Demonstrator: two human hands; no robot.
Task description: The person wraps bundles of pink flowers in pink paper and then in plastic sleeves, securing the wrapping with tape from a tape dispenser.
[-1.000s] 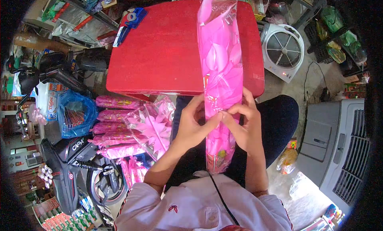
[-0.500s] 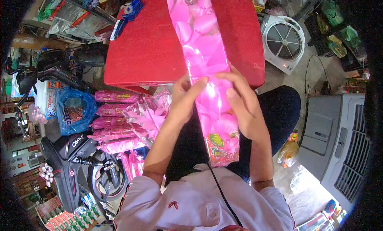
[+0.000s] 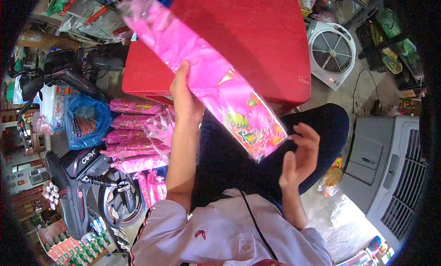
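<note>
A long clear plastic packet of pink artificial flowers point(image 3: 197, 59) slants across my view, its printed end point(image 3: 259, 132) toward my lap. My left hand point(image 3: 186, 93) is closed on its left edge, thumb on top and the other fingers hidden beneath. Beside the printed end, my right hand point(image 3: 301, 155) is off the packet, with its fingers apart and curved. Under the packet's upper part is a red table point(image 3: 257, 40). To my left lie several similar pink packets point(image 3: 131, 122) in a stack, with a loose flower in clear wrap point(image 3: 158, 130) on them.
Left of the stack sits a blue plastic bag point(image 3: 87, 121). A motorbike shock and wheel point(image 3: 121, 197) stand below it. At the right are a white box fan point(image 3: 331, 54) and a grey air cooler point(image 3: 386, 165). My crossed legs point(image 3: 321, 132) are below the table.
The packet has swung from nearly upright to a diagonal, its top now toward the upper left. My right hand has let go and moved down and right; my left still holds it.
</note>
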